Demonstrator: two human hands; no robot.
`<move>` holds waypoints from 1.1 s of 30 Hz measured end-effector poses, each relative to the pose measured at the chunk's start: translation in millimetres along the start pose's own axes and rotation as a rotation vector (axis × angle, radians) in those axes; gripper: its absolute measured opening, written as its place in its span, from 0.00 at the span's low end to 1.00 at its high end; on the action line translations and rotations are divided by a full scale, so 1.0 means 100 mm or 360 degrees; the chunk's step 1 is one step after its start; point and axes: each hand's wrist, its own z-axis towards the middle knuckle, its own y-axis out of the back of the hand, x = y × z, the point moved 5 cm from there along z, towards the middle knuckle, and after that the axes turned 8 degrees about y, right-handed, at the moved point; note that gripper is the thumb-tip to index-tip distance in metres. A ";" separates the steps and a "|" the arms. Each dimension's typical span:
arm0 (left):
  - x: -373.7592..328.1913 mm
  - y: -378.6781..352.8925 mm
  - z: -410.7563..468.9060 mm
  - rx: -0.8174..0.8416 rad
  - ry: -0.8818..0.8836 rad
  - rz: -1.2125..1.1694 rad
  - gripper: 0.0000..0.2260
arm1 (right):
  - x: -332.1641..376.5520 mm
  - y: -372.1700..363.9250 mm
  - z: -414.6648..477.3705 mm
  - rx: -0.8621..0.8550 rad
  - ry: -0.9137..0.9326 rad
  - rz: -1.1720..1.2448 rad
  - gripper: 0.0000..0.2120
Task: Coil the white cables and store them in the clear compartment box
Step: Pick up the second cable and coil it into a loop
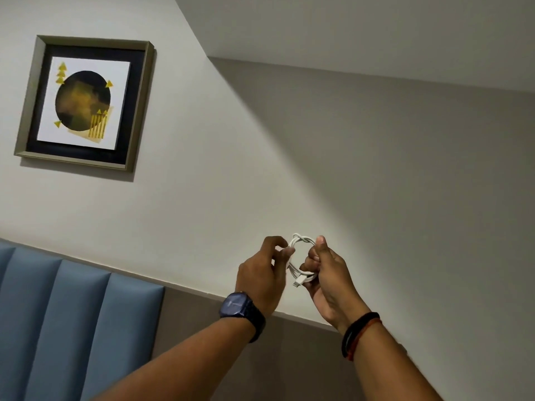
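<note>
1. Right hand (324,273) grips the coiled white cable (301,257), fingers curled round its right side.
2. Left hand (262,273) pinches the coil's left edge.
3. The cable is held up before the wall (376,169).

White cable (301,241): thin, wound into one small round coil of several turns, held upright in the air. Top of coil shows a turn wrapped across the bundle like a loose knot. A short white plug (298,283) with a metal tip sticks out at the bottom, pointing down and left. Left hand (260,273) pinches the coil's left side; right hand (327,273) grips the right side, thumb up against it.
</note>
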 end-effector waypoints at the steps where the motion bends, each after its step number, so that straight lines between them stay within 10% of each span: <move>1: 0.04 0.01 0.01 0.0077 -0.0049 0.0003 0.13 | 0.02 0.02 0.00 0.0001 -0.0001 -0.0002 0.20; 9: 0.09 0.06 0.12 0.0683 -0.0336 0.0265 0.09 | -0.06 0.18 -0.03 0.0004 -0.0086 -0.0096 0.20; 13: 0.08 0.19 0.23 0.0573 -0.0608 0.0611 0.08 | -0.09 0.14 -0.07 0.0120 -0.0130 -0.0121 0.21; 33: 0.12 -0.01 0.23 0.0735 0.0876 -0.0351 0.15 | -0.06 0.03 -0.04 0.0215 -0.0031 -0.0205 0.20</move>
